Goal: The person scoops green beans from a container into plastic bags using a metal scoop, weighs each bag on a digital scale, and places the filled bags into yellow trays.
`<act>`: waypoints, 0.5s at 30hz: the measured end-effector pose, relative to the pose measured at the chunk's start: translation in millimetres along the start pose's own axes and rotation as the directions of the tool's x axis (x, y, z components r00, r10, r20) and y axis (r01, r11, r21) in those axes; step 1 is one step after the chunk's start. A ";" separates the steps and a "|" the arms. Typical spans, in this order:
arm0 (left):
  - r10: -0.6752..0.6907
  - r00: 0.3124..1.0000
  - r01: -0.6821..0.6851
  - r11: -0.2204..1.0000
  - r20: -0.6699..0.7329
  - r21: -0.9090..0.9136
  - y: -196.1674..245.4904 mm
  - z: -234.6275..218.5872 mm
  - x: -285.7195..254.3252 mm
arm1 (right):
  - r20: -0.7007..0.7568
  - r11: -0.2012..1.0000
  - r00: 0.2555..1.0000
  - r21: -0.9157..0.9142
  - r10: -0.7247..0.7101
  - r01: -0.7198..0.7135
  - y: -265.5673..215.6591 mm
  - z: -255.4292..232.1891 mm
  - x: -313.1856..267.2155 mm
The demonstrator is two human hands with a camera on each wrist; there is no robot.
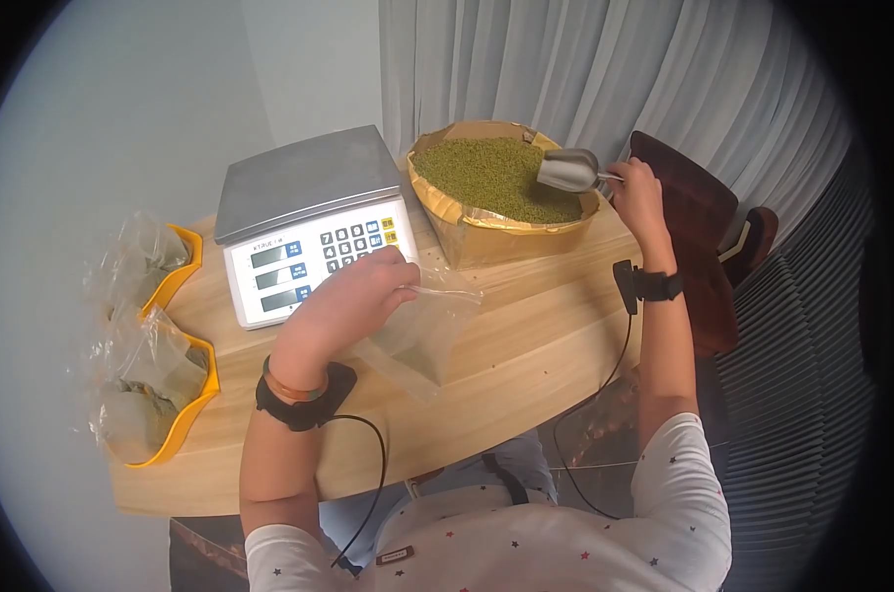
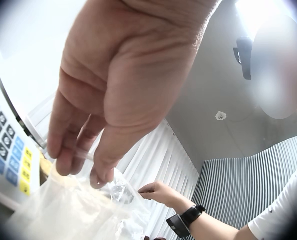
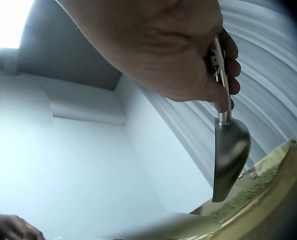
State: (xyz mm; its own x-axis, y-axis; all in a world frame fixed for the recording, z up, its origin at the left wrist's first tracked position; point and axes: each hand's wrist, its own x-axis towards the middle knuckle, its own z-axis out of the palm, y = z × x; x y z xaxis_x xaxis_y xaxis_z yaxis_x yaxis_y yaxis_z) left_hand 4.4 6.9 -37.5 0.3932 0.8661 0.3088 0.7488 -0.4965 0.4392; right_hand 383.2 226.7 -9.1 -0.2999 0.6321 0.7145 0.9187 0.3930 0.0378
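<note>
My right hand point(image 1: 640, 202) grips the handle of a metal scoop point(image 1: 569, 171), held over the right side of a box of small green beans point(image 1: 486, 173). In the right wrist view, the fingers wrap the handle and the scoop's bowl point(image 3: 231, 157) points down toward the beans. My left hand point(image 1: 353, 301) pinches the top edge of a clear plastic bag point(image 1: 417, 340) in front of the scale. The left wrist view shows thumb and fingertips on the rim of that bag point(image 2: 83, 205), which hangs below them.
A white digital scale point(image 1: 260, 308) with a grey metal platform point(image 1: 309, 183) stands left of the box point(image 1: 506, 242). Yellow holders point(image 1: 213, 380) with filled clear bags point(image 1: 136, 409) line the table's left side. A dark chair point(image 1: 689, 187) is at the right, by grey curtains point(image 1: 625, 69).
</note>
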 end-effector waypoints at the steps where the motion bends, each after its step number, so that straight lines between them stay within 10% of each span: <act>1: -0.003 1.000 0.003 1.000 0.003 0.002 0.7 -0.7 -0.1 | -0.003 1.000 1.000 0.001 -0.001 0.001 2.5 10.7 1.0; 15: 0.012 1.000 -0.012 1.000 -0.005 0.003 3.0 -0.2 1.2 | 0.373 0.926 0.889 0.156 0.266 -0.343 -15.3 101.9 1.7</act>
State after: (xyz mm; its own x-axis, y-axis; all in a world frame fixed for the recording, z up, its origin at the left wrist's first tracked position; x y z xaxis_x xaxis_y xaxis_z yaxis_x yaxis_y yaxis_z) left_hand 7.0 6.4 -35.7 0.3996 0.8597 0.3183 0.7455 -0.5068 0.4329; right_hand 342.5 289.8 -79.7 -0.1178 0.9154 0.3848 0.9139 0.2515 -0.3186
